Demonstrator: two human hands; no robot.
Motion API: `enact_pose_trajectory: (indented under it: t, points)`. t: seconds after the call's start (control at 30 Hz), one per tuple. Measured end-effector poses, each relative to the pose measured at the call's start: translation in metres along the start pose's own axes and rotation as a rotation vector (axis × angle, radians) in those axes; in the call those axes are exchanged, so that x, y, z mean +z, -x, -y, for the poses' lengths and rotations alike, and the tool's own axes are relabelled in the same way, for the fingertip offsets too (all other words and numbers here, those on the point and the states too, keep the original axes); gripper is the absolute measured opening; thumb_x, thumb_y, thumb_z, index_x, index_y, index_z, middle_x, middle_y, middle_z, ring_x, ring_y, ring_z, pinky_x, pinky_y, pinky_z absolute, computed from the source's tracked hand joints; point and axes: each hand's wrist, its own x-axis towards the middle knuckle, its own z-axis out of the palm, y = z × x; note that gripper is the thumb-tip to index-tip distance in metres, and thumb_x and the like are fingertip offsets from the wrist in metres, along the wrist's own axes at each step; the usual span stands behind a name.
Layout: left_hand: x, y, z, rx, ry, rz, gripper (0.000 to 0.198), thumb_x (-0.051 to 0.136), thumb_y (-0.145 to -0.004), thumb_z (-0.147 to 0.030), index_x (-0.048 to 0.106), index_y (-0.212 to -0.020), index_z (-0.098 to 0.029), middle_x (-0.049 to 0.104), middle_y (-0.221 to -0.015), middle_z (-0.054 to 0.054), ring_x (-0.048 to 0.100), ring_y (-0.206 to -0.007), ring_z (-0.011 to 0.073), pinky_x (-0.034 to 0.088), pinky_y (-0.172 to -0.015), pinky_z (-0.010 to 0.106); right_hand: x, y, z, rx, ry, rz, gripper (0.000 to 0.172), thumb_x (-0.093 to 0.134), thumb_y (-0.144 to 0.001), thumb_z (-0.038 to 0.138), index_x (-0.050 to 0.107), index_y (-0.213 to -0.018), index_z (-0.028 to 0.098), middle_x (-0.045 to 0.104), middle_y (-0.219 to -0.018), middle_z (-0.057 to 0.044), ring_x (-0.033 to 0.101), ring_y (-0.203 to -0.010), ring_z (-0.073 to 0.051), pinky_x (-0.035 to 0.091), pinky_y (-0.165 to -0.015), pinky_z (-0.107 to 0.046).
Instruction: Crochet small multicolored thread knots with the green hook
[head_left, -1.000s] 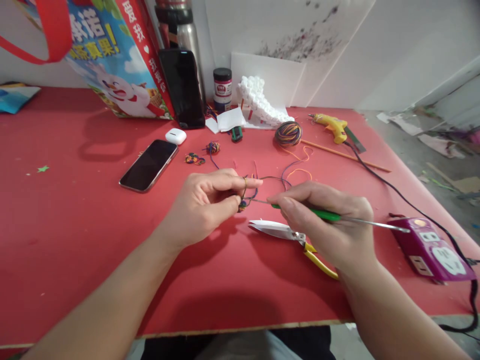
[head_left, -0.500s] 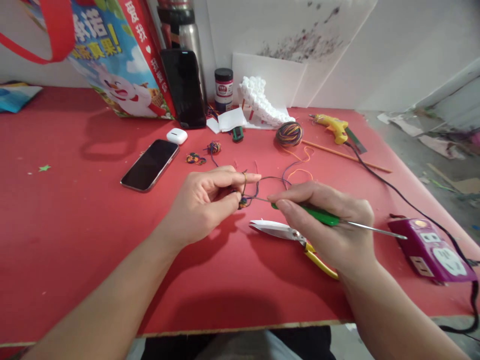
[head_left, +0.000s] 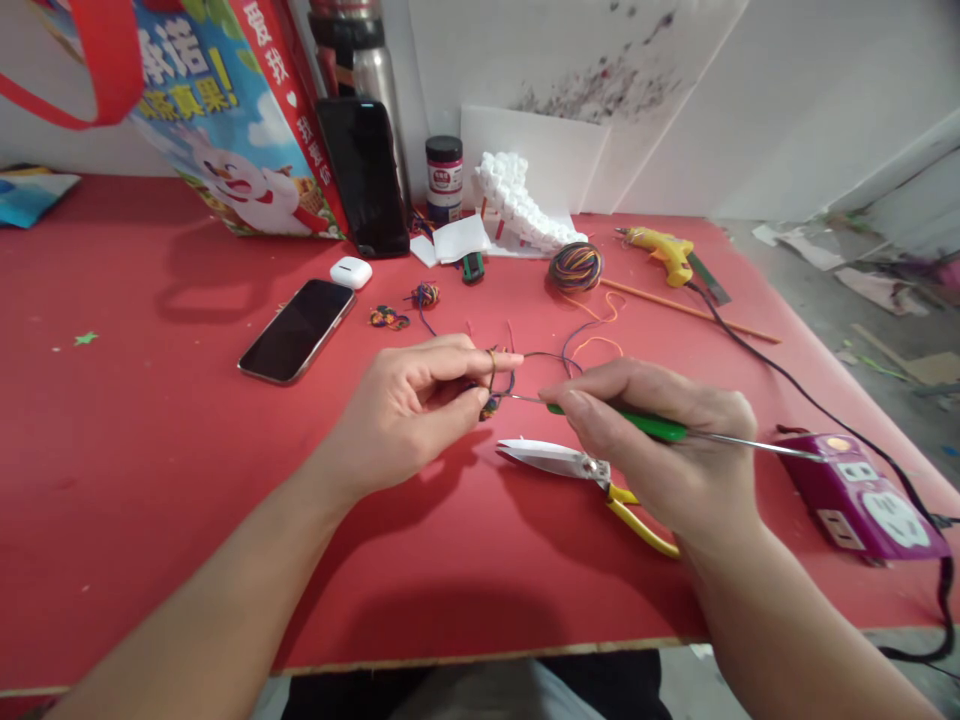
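Observation:
Between thumb and fingers, my left hand pinches a small multicoloured crochet piece, mostly hidden by the fingers. Yarn loops round its outstretched index finger and trails toward the yarn ball. My right hand grips a crochet hook by its green handle, like a pen. The hook's thin metal end reaches to the yarn beside the crochet piece; its very tip is too small to make out. Below the hands, scissors with yellow handles lie on the table, partly behind my right hand.
A phone, an earbud case and small yarn pieces lie to the left. Along the back stand a bag, another phone and a jar. A glue gun and a corded purple power box are right.
My right hand and the crochet hook have shifted slightly right, away from my left hand. My left hand keeps its pinch on the crochet piece.

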Motion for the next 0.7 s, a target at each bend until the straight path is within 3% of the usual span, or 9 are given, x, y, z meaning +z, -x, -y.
enact_pose_trajectory:
  t: [0.27, 0.43, 0.53, 0.7]
  points:
    - [0.0020, 0.0027, 0.0026, 0.134, -0.145, 0.008, 0.031, 0.061, -0.089, -0.004, 0.086, -0.102, -0.018, 0.070, -0.079, 0.002, 0.065, -0.071, 0.0120, 0.056, -0.066, 0.022, 0.0014, -0.0009, 0.0032, 0.049, -0.018, 0.016, 0.014, 0.079, -0.090, 0.022, 0.079, -0.076, 0.021, 0.064, -0.060, 0.002, 0.051, -0.050, -0.010, 0.040, -0.045, -0.024]
    - [0.0026, 0.0024, -0.0003, 0.242, -0.294, 0.055, 0.032, 0.059, -0.092, -0.004, 0.085, -0.103, -0.017, 0.069, -0.080, 0.002, 0.064, -0.071, 0.0116, 0.055, -0.069, 0.022, 0.0019, -0.0018, 0.0045, 0.243, -0.134, 0.002, 0.021, 0.078, -0.093, 0.028, 0.077, -0.073, 0.020, 0.052, -0.055, 0.004, 0.042, -0.049, -0.009, 0.032, -0.044, -0.025]
    - [0.0015, 0.0029, 0.0001, 0.212, -0.282, 0.051, 0.033, 0.060, -0.094, -0.006, 0.085, -0.112, -0.019, 0.070, -0.085, 0.003, 0.064, -0.074, 0.0120, 0.056, -0.069, 0.021, 0.0023, -0.0017, 0.0041, 0.245, -0.174, -0.014, 0.021, 0.078, -0.093, 0.029, 0.078, -0.075, 0.019, 0.050, -0.054, 0.005, 0.041, -0.049, -0.009, 0.031, -0.044, -0.025]
    - [0.0004, 0.0031, 0.0015, 0.109, -0.174, 0.003, 0.030, 0.065, -0.094, -0.010, 0.086, -0.113, -0.019, 0.070, -0.087, 0.003, 0.066, -0.075, 0.0117, 0.059, -0.068, 0.020, 0.0030, 0.0001, 0.0034, 0.124, -0.072, -0.049, 0.020, 0.079, -0.093, 0.028, 0.076, -0.075, 0.020, 0.055, -0.055, 0.004, 0.045, -0.049, -0.009, 0.037, -0.045, -0.025]
